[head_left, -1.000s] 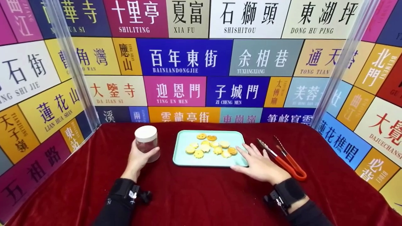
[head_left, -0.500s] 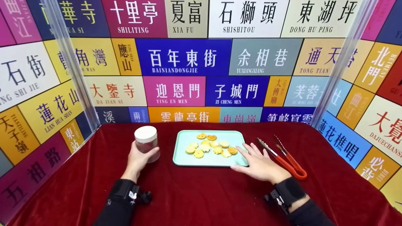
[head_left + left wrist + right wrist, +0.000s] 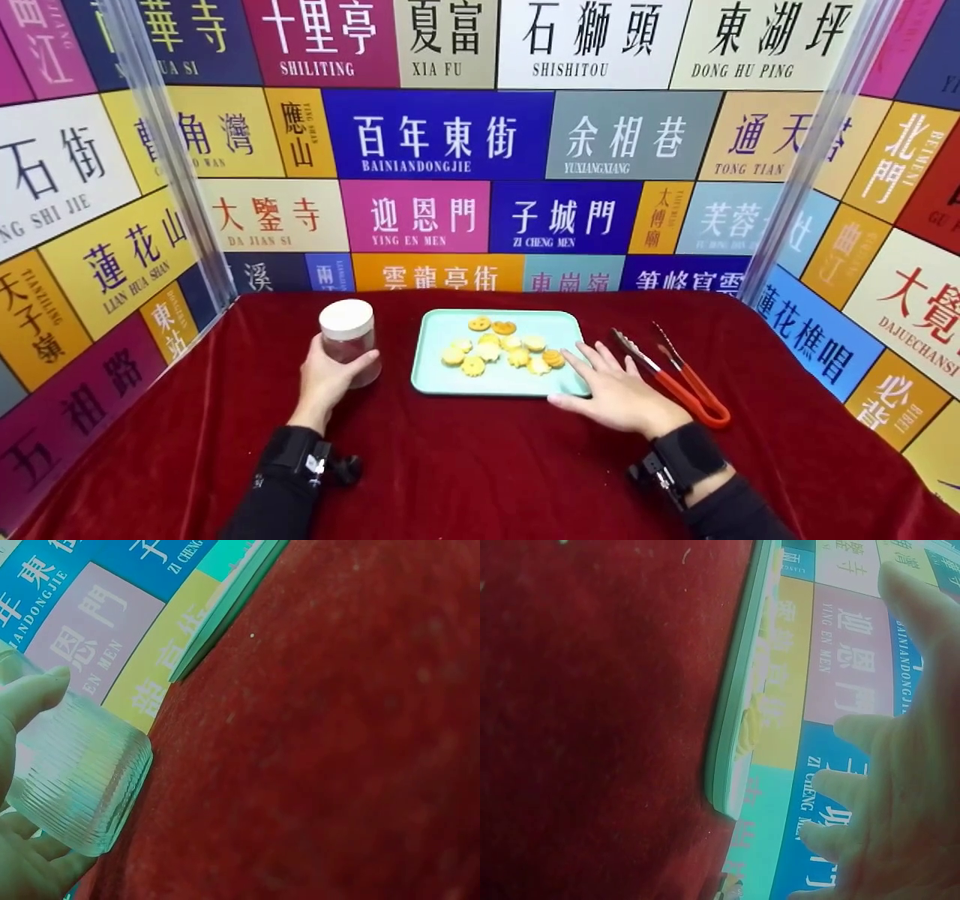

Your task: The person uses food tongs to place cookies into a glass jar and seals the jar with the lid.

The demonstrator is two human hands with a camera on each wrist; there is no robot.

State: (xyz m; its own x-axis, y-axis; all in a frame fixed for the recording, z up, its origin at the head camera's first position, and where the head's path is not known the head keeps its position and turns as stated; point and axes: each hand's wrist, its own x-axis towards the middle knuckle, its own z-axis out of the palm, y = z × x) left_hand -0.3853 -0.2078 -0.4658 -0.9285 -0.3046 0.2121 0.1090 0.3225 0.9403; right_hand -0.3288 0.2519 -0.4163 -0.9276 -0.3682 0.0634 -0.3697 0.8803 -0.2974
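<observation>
My left hand [image 3: 327, 381] grips a clear jar [image 3: 361, 370] with a white lid, thumb on the near side. In the left wrist view the jar [image 3: 82, 772] shows ribbed walls, the thumb on one side and fingers on the other. A mint-green tray [image 3: 442, 384] lies right of the jar, bearing several yellow biscuits [image 3: 489, 352]. My right hand [image 3: 626, 396], fingers spread and relaxed, overlaps the tray's right edge and holds nothing. In the right wrist view its fingers [image 3: 847, 787] stretch out beside the tray [image 3: 731, 712].
Tongs [image 3: 701, 396] with red handles and metal arms lie spread just right of my right hand. A dark red cloth [image 3: 480, 465] covers the table. Panels with printed signs [image 3: 442, 135] stand at the back and both sides.
</observation>
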